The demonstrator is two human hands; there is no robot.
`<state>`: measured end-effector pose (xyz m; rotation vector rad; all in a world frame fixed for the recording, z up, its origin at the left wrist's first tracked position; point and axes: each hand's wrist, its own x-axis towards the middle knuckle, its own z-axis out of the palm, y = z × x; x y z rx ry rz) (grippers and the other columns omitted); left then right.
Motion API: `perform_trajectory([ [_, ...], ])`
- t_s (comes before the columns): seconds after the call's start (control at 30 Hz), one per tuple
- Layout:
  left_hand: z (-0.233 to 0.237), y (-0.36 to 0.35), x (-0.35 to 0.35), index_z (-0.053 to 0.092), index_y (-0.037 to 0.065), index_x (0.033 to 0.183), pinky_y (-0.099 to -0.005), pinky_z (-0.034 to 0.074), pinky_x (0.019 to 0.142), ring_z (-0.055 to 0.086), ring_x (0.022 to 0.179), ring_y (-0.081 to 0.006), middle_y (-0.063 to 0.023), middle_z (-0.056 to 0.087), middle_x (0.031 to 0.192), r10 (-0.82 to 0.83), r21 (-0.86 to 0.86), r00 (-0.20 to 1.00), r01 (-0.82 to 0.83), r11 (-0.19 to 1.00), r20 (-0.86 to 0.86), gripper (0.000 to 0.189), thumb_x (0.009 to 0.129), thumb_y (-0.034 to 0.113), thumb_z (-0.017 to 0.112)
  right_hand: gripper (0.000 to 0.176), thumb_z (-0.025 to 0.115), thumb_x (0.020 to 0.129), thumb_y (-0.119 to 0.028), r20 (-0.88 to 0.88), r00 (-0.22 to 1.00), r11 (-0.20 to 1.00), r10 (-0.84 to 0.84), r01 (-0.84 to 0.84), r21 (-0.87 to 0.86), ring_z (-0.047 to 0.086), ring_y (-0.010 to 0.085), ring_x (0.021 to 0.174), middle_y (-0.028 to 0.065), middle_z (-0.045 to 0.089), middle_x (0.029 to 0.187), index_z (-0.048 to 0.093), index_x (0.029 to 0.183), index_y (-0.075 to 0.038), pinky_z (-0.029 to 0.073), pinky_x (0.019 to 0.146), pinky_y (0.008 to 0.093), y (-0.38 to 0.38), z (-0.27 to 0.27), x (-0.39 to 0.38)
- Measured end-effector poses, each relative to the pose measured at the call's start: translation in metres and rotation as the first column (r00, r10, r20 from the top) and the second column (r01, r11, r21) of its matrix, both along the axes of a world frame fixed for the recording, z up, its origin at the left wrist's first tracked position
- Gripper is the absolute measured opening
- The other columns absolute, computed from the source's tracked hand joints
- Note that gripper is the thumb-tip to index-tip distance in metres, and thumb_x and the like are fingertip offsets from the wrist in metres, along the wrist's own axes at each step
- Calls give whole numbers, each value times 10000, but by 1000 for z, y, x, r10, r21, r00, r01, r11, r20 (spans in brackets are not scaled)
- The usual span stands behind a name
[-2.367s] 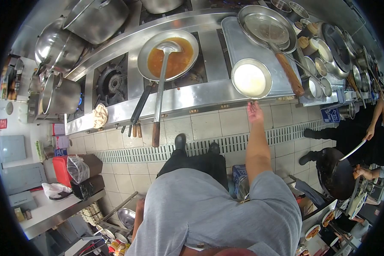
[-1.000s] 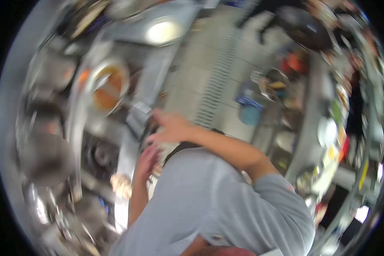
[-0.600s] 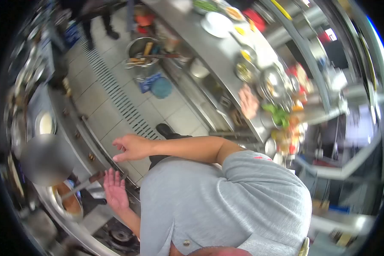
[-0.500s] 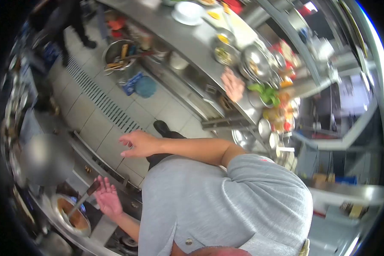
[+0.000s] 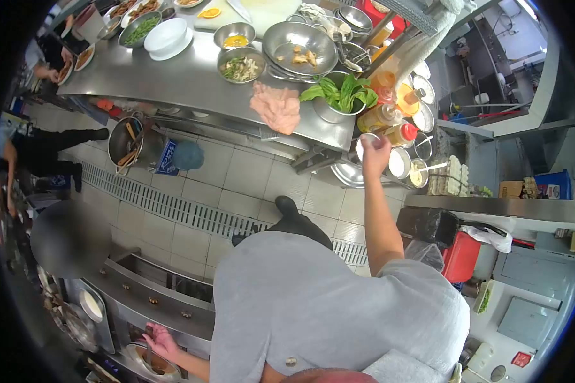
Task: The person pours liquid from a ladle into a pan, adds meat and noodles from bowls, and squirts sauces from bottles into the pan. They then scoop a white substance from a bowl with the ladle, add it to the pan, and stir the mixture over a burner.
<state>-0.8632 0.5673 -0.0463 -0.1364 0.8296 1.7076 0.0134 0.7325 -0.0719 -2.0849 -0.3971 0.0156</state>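
My left hand (image 5: 164, 343) is at the lower left, its fingers closed round the dark handle of a long metal utensil (image 5: 148, 359). That utensil stands in a round pan (image 5: 172, 368) of brown sauce, which hides its lower end. At the front corner of the steel counter (image 5: 191, 76), my right hand (image 5: 376, 153) reaches over a small metal pot (image 5: 358, 152) with white contents. Its fingers are bunched at the rim; what they hold, if anything, is hidden. Close by are a red-capped bottle (image 5: 402, 133) and another pot of white contents (image 5: 399, 163).
On the counter are a pink cloth-like piece (image 5: 276, 107), a bowl of green leaves (image 5: 342, 96) and a wide metal bowl (image 5: 300, 48). A floor drain (image 5: 166, 201) crosses the tiles. Egg trays (image 5: 450, 177) stand at the right. Other people work at the far left.
The view has turned. My right hand has gone from mid-air over the floor to the small pot. My left hand, earlier open beside the handle, is now closed round it.
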Motion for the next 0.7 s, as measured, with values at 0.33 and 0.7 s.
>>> perform_trajectory([
  [0.33,31,-15,27,544,-111,1134,-394,558,878,640,1092,-323,-217,653,1132,-62,-204,986,29,979,-157,348,962,173,647,877,898,710,-248,-184,983,999,29,-21,44,569,316,1233,227,562,1338,437,1382,76,488,1004,389,17,-35,48],
  [0.7,-3,-16,67,621,-28,1068,-393,561,884,676,1033,-297,-161,693,1039,207,-242,958,-252,937,-197,219,958,159,644,333,785,822,-110,14,680,678,733,-732,69,656,123,815,89,719,953,676,1115,3,524,667,263,72,95,23],
])
